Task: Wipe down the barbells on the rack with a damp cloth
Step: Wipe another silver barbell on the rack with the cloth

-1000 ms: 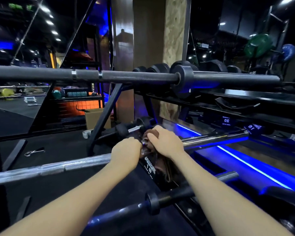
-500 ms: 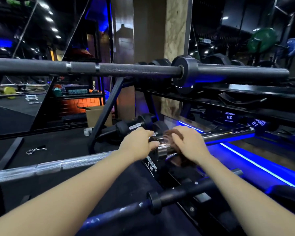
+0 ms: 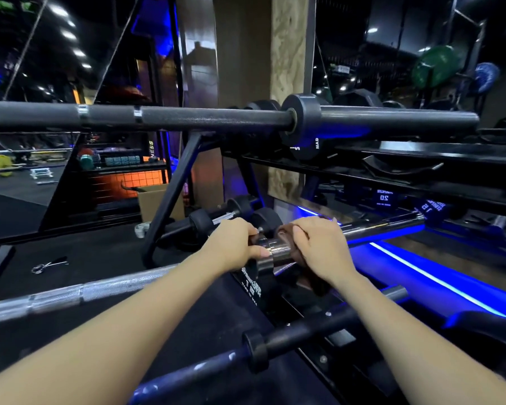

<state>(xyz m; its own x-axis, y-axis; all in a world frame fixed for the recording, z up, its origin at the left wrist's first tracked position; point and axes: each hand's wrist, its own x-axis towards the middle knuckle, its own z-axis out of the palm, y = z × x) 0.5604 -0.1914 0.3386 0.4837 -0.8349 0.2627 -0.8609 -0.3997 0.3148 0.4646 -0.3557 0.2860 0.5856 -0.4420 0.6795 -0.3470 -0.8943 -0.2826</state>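
Observation:
A silver barbell (image 3: 100,287) lies across the middle tier of the black rack (image 3: 170,200), its chrome sleeve running off to the right. My left hand (image 3: 231,247) grips this bar just left of its collar. My right hand (image 3: 319,247) holds a brown cloth (image 3: 284,233) wrapped round the chrome sleeve just right of the collar; part of the cloth hangs below the bar. A black barbell (image 3: 216,118) rests on the top tier above both hands. A dark lower barbell (image 3: 304,331) lies nearest me, beneath my forearms.
Dumbbells (image 3: 205,222) lie on the floor behind the rack beside a cardboard box (image 3: 155,200). A dumbbell shelf with numbered weights (image 3: 383,197) stands at the right above a blue light strip (image 3: 435,276). A spring clip (image 3: 48,264) lies on the black floor at left.
My right hand has slid the cloth to the right along the sleeve, baring the chrome collar between my hands. My left hand has stayed gripping the bar by the collar.

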